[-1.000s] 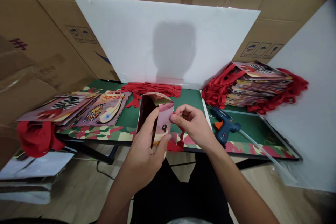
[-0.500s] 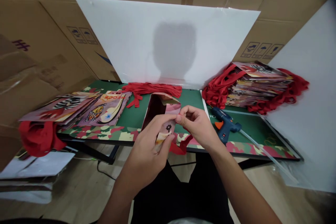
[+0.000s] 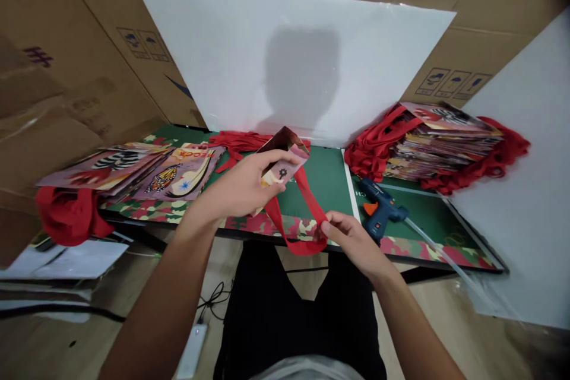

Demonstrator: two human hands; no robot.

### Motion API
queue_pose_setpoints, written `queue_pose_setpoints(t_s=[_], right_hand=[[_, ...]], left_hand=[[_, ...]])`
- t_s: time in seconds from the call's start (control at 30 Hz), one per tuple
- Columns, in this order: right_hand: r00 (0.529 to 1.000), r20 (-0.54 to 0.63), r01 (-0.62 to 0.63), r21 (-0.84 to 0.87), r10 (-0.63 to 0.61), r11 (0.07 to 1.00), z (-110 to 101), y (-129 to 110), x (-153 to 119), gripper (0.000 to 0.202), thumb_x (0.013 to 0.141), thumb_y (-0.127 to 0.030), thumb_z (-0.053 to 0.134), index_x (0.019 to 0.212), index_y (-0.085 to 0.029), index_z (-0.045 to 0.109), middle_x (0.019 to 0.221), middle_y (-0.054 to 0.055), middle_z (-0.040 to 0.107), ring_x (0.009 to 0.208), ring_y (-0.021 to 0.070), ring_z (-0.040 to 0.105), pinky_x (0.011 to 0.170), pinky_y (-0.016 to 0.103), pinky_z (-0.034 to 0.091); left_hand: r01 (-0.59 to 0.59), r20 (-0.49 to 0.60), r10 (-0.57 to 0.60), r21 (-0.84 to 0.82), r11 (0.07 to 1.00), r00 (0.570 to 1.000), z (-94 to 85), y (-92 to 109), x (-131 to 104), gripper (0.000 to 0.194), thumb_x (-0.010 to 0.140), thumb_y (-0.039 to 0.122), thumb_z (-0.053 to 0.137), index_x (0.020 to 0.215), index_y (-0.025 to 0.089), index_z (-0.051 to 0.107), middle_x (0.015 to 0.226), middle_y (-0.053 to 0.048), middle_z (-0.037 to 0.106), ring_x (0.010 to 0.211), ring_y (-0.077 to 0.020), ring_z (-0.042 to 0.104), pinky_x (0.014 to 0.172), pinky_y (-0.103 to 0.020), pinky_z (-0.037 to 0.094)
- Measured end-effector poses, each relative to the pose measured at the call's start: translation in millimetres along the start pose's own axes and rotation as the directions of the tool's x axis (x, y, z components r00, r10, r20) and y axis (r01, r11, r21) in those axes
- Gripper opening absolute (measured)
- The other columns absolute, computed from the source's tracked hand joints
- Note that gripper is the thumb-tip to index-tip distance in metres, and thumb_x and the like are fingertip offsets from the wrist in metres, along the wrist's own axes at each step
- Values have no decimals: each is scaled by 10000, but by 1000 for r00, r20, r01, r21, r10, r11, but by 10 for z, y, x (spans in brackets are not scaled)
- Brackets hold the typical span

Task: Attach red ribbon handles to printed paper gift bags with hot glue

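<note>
A printed paper bag (image 3: 281, 173) is held tilted above the table's front part, its mouth facing away from me. My left hand (image 3: 249, 181) is closed around its side, the thumb and fingers gripping the printed panel. From the bag hangs a red ribbon handle (image 3: 307, 193), which loops down past the table edge. My right hand (image 3: 350, 237) pinches this ribbon low on its right side, between thumb and fingers. A blue glue gun (image 3: 382, 211) with an orange trigger lies just right of my right hand.
Flat printed bags (image 3: 176, 175) lie on the left, with red ribbon (image 3: 71, 217) hanging over the edge. A tall stack of bags (image 3: 440, 151) stands at the right. Red ribbons (image 3: 240, 141) lie at the back, before a white board (image 3: 222, 59).
My right hand has moved from the bag's top edge down and right along the ribbon, drawing its loop out. My left hand has shifted up and away with the bag, tilting it.
</note>
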State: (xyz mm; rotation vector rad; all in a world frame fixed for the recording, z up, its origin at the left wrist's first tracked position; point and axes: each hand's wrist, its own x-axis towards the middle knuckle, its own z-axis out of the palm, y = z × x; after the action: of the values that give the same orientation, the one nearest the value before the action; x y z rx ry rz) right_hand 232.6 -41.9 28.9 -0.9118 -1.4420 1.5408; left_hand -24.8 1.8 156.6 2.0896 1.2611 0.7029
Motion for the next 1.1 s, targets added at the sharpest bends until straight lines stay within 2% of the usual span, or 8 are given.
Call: queue_pose_setpoints(t_s=[0.07,0.17,0.27,0.37,0.6,0.8,0.97,1.1], right_hand=[[997,-48,57,81,-53,995,9,118,-48,345,1037,-545,740,934,-215,735,924,30,692,907,194,612,878,311,453],[989,-59,144,195,-135,970,45,276,-129,265,1048,-506,735,1001,-246,749,1006,37,695,1006,213,613,945,323,443],[985,-29,173,280,-172,944,108,394,-194,246,1046,-498,733,1007,-255,749,956,30,652,911,204,578,856,314,447],[983,-67,184,360,-171,915,200,466,-216,267,1004,-505,783,970,-243,747,920,17,578,824,180,511,764,290,416],[989,-147,95,580,-11,809,425,583,-124,253,962,-478,845,981,-240,762,896,5,542,762,151,503,705,263,440],[930,-344,153,685,131,712,518,720,-87,321,871,-486,937,985,-243,759,994,8,603,770,132,522,652,236,466],[893,-404,151,684,199,713,559,756,-79,389,813,-516,972,1003,-243,770,986,22,679,818,158,618,641,245,491],[875,-431,127,645,221,754,533,774,-69,426,783,-537,983,962,-220,760,911,24,695,810,178,657,621,255,490]], left_hand=[[91,82,-88,-25,996,993,-36,1,79,539,912,144,616,1427,300,650,559,91,519,362,-115,481,387,-207,377],[106,127,-102,-28,994,987,-63,-11,183,553,889,110,612,1412,283,658,544,92,476,359,-115,482,368,-195,342],[102,136,-95,-46,994,986,-79,-28,261,556,870,83,613,1393,263,666,569,85,493,354,-114,485,358,-199,346],[121,148,-111,-58,991,983,-90,-35,307,567,866,65,608,1391,272,661,577,81,508,351,-125,502,350,-207,364],[121,133,-114,-49,991,985,-128,-2,333,558,877,59,594,1389,271,659,610,78,501,350,-112,493,360,-207,372],[83,160,-80,-15,996,984,-115,-45,376,543,873,89,605,1385,260,663,691,58,554,360,-90,501,367,-191,374],[19,185,-18,-4,1000,983,-65,-85,409,519,868,116,615,1360,270,674,782,42,625,375,-71,496,367,-181,381],[28,179,-27,0,1000,983,-46,-104,414,529,858,123,619,1364,268,675,828,32,672,364,-70,482,360,-194,370]])
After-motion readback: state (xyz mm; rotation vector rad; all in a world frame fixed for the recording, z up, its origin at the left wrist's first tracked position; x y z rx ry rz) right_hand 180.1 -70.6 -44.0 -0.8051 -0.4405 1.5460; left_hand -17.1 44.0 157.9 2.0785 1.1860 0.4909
